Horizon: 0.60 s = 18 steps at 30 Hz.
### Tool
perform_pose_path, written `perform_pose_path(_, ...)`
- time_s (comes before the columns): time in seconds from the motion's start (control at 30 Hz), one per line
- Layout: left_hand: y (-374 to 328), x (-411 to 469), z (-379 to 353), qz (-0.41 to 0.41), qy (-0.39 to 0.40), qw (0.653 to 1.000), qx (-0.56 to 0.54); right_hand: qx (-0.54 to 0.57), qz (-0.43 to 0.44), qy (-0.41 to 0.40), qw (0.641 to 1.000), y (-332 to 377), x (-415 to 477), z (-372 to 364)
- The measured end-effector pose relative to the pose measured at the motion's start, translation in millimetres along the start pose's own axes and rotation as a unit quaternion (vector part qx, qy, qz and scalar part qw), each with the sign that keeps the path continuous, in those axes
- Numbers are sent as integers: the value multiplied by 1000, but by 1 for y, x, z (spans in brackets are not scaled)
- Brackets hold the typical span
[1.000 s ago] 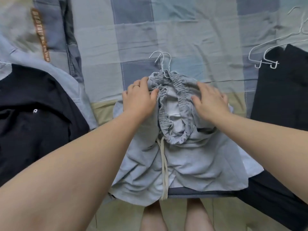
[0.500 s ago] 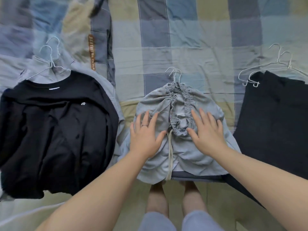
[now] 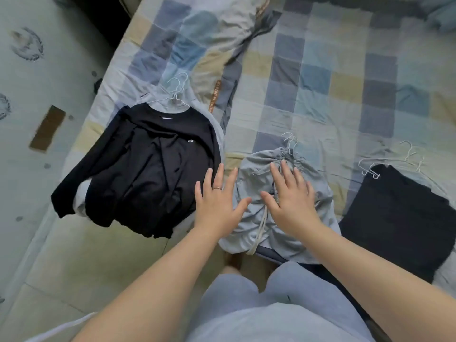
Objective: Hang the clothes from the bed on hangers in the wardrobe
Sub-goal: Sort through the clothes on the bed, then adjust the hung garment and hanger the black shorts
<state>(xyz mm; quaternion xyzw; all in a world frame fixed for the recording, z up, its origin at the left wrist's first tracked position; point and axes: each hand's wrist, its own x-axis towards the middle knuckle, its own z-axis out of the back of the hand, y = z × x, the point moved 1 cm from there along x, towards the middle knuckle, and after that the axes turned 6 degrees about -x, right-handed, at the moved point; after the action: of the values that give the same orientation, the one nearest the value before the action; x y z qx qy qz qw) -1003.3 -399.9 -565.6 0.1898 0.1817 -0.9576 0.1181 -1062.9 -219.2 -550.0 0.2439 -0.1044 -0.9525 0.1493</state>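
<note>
Both hands flat and spread, gripping nothing: right hand (image 3: 291, 203) lies on the shorts (image 3: 251, 174), left hand (image 3: 217, 201) at their edge by the black top (image 3: 148, 174). Both lie on the bed (image 3: 320, 70) already on hangers, hooks (image 3: 290, 141) poking out, I'd guess for easy grabbing.

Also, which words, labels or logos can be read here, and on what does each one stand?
Orange strip on the checked bedding: printed letters, too blurred to read.
Small white mark on the black shirt: too small to read.
White neck label of that shirt: nothing legible.
</note>
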Motion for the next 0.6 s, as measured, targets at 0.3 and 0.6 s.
perform_pose_path(0.3, -8, -99, 18, 156, -101, 979, -78, -90, 210, 23, 973, 31, -46, 26)
perform_pose_path(0.6, -14, -223, -23, 348, -182, 904, -169, -169, 407, 46, 896, 61, -95, 6)
